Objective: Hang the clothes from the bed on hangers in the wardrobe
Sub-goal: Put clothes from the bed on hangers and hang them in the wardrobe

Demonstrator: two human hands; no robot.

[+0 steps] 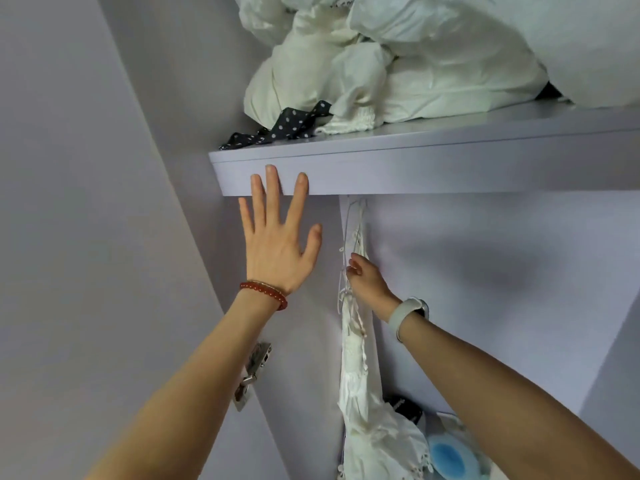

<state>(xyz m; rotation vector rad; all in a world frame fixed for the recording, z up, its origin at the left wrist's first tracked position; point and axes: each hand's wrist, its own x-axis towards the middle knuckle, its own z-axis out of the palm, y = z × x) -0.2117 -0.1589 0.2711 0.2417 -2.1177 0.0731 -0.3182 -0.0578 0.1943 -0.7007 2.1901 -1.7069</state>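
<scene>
Spread flat, the left hand (277,233) has its fingertips at the shelf (433,168) edge; the right hand (367,275) pinches the hanger (343,271) below the shelf.
Below the shelf, the white garment (360,393) hangs from that hanger. The rail is hidden behind the shelf, so hooking should probably go by feel: lift gently, seat the hook, then let go once the weight settles.

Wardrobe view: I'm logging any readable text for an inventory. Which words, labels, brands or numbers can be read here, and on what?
None can be read.
The wristband on the right wrist shows no legible face.
The door hinge shows no readable marking.
The dotted cloth carries only dots.
</scene>
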